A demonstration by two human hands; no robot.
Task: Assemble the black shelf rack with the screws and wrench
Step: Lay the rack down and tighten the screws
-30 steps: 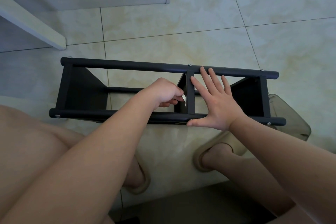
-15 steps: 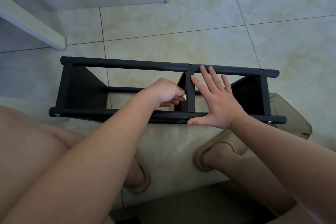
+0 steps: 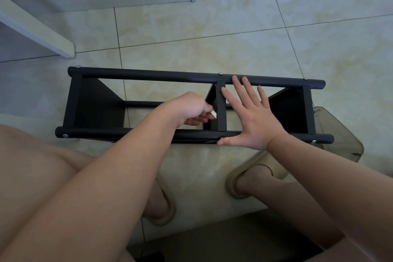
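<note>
Rack (image 3: 148, 75) shows three panels (image 3: 97, 104), two hands (image 3: 191, 108) (image 3: 253, 121), left pinching one wrench (image 3: 213, 114).

The long black shelf rack (image 3: 148, 75) has smooth round tubes and flat panels in a matt black coat, apparently over metal. Its small silver screw heads (image 3: 220, 73) shine like bare metal. The small pale piece (image 3: 213, 113) pinched by the left hand (image 3: 189, 106) shows a bright, smooth face. The beige marbled floor tiles (image 3: 212, 27) are glossy. The smoky translucent plastic bin (image 3: 340, 140) looks sleek. The beige slipper (image 3: 251, 161) is matt and rubbery.

The lone head camera looks steeply down, close above the rack (image 3: 148, 75) on the floor (image 3: 212, 27).
</note>
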